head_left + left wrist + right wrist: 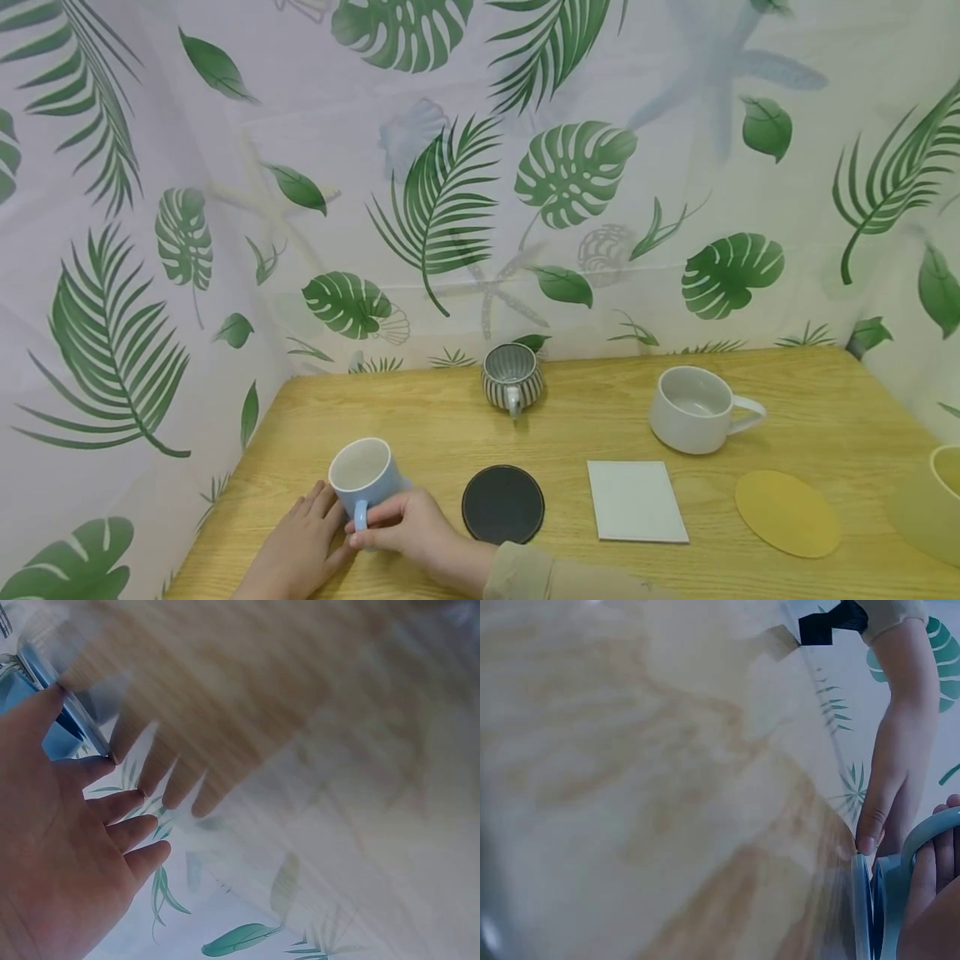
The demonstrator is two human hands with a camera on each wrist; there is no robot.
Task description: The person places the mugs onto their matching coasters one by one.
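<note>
A light blue mug (372,482) with a white inside stands at the left of the table. My right hand (411,531) pinches its handle (361,514) between thumb and fingers. Under the mug is a thin, flat blue coaster (862,907), mostly hidden from the head view. A narrow dark gap shows between coaster and mug in the right wrist view; whether they touch I cannot tell. My left hand (302,537) lies on the table left of the mug, fingers extended, with its thumb and index fingertip at the coaster's edge in the left wrist view.
A striped mug (512,385) stands at the back, a white cup (692,414) at back right. Across the front lie a black round coaster (503,505), a white square coaster (636,501) and a yellow oval coaster (787,512). A yellow cup (926,508) is at the right edge.
</note>
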